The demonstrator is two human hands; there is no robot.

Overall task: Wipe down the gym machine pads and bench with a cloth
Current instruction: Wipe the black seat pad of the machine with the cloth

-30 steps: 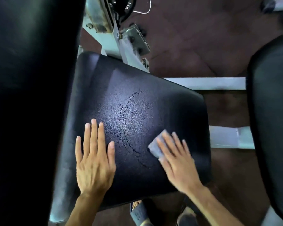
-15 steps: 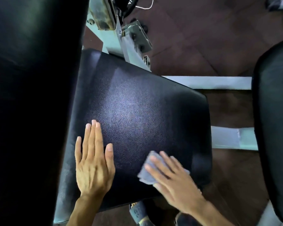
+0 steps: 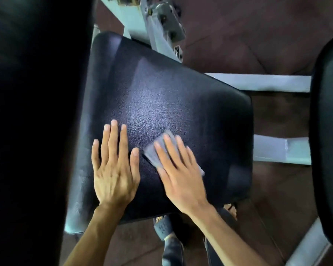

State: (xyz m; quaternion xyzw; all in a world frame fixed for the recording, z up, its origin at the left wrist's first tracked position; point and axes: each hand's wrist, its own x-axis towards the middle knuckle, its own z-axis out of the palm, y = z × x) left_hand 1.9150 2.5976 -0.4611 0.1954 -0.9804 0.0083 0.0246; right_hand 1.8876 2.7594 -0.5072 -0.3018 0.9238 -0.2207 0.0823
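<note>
A black textured seat pad (image 3: 181, 96) fills the middle of the head view, tilted on a pale metal frame. My left hand (image 3: 115, 169) lies flat on its near left part, fingers apart, holding nothing. My right hand (image 3: 179, 177) presses a small grey-blue cloth (image 3: 156, 150) flat against the pad just right of the left hand; the cloth shows past my fingertips and beside the little finger. A tall black back pad (image 3: 33, 112) stands close on the left. Another black pad (image 3: 329, 131) edges in on the right.
The pale frame post and bracket (image 3: 158, 29) rise behind the seat, with crossbars (image 3: 258, 81) running right toward the other pad. Dark brown floor (image 3: 248, 35) lies around. My feet in sandals (image 3: 163, 225) show below the seat's near edge.
My right hand slid the cloth from the seat's right side down to the near edge, then up and left beside my left hand. The droplet trail on the pad has gone.
</note>
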